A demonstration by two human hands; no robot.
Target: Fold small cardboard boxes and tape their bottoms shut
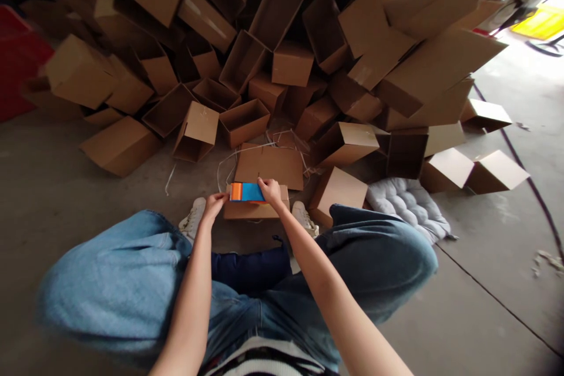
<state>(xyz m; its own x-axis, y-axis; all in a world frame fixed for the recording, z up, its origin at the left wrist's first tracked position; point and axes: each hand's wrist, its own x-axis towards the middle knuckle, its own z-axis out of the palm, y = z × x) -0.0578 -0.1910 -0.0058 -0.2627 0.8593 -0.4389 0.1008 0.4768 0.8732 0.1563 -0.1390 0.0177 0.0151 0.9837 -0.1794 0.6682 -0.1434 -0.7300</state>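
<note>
A small cardboard box [247, 211] sits on the floor between my shoes. Across its top lies a blue and orange tape dispenser [252, 192], with the orange part at the left. My right hand [269, 190] is closed around the dispenser's right end. At the box's left end, my left hand [214, 204] has its fingertips pinched together close to the orange part. What those fingertips hold, if anything, is too small to make out. An upright cardboard flap or panel [269, 167] stands just behind the box.
A big heap of cardboard boxes [293, 63] fills the floor ahead. Loose white straps [224, 158] lie before it. To the right is a grey tufted cushion [408, 205], with a dark cable [535, 185] beyond. A red object [22, 64] stands far left.
</note>
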